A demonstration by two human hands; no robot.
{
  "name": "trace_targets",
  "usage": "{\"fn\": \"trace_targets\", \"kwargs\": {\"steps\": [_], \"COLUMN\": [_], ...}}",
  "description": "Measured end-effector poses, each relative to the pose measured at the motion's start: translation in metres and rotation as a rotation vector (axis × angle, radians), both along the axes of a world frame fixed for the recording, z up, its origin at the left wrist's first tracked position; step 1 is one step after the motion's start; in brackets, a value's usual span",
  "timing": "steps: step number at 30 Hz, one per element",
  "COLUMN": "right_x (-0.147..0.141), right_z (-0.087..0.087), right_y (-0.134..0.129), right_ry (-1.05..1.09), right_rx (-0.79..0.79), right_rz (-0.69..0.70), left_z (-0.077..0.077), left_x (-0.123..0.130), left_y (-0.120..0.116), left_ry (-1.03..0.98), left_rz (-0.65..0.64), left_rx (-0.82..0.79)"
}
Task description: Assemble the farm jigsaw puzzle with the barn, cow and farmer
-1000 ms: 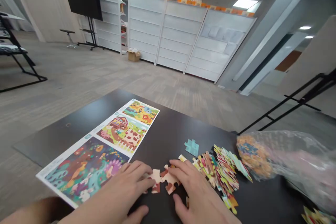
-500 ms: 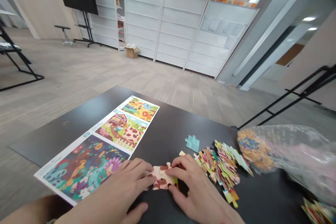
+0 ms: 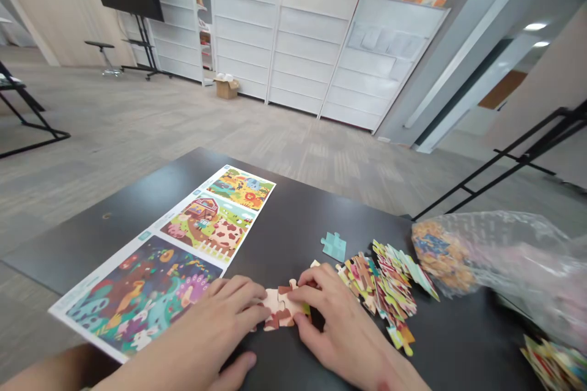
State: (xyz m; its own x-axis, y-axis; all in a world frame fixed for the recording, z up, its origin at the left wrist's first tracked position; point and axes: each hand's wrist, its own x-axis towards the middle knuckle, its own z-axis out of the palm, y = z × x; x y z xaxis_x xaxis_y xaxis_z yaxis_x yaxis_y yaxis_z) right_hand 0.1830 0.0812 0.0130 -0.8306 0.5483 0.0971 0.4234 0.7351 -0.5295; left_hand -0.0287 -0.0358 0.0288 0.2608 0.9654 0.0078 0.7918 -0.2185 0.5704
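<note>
Cream-and-brown puzzle pieces lie on the tabletop; the right hand clamps their right end between fingers, the left hand braces the left, thumb apart. Press joints flat, evenly.

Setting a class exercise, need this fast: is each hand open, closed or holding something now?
Left hand: open, thumb apart, fingertips at the left end of the puzzle pieces.
Right hand: closed, thumb and fingers on their right end.
</note>
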Motion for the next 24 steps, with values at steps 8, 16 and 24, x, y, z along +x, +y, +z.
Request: {"fn": "trace_targets", "kwargs": {"steps": [8,16,24], "right_x": [-0.003,-0.002,0.003], "right_z": [0.001,0.003,0.002], "right_y": [0.0,0.003,0.001], "right_ry": [-0.021,-0.046,0.028], "right_rx": [-0.015,0.008,0.001], "right_rz": [-0.008,0.043,0.033], "left_z": [0.003,-0.003,-0.016], "left_x": [0.006,-0.001,-0.02], "left_y": [0.005,0.006,0.005], "left_ry": [0.097,0.036,-0.029], "left_rz": [-0.022,-0.034,0.106], "left_rx": [-0.048,-0.072,-0.025]}}
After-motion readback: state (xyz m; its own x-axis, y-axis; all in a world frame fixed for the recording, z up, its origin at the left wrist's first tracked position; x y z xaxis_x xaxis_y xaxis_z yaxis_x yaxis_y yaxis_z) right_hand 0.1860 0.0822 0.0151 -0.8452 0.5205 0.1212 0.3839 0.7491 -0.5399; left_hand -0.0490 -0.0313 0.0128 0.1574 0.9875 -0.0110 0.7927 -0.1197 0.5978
